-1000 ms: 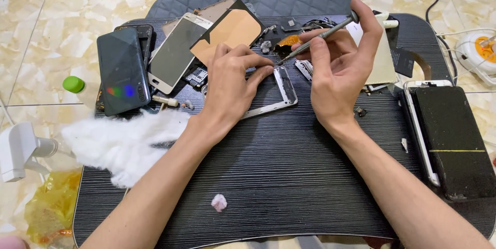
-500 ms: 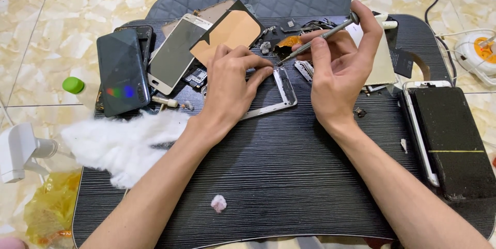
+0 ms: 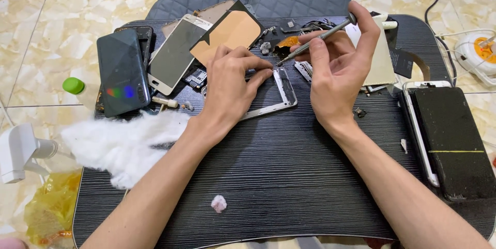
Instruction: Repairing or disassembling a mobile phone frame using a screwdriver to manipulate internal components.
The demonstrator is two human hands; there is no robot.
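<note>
My left hand (image 3: 231, 86) presses down on a silver phone frame (image 3: 283, 93) lying on the dark striped tabletop (image 3: 289, 176), fingertips pinched at the frame's upper edge. My right hand (image 3: 338, 68) grips a thin grey screwdriver (image 3: 315, 39), held slanted with its tip down at the frame's top corner, right beside my left fingertips. Most of the frame is hidden under my left palm.
Several phone parts lie at the back: a dark back cover (image 3: 122, 78), a screen panel (image 3: 175, 55), a tan-backed panel (image 3: 227, 32). A black phone (image 3: 452, 138) rests at right. White cotton wad (image 3: 124, 143), small pink scrap (image 3: 219, 203), spray bottle (image 3: 20, 151) at left.
Both hands keep the same grip and place. The screwdriver tip stays at the frame's top corner, with no clear shift.
</note>
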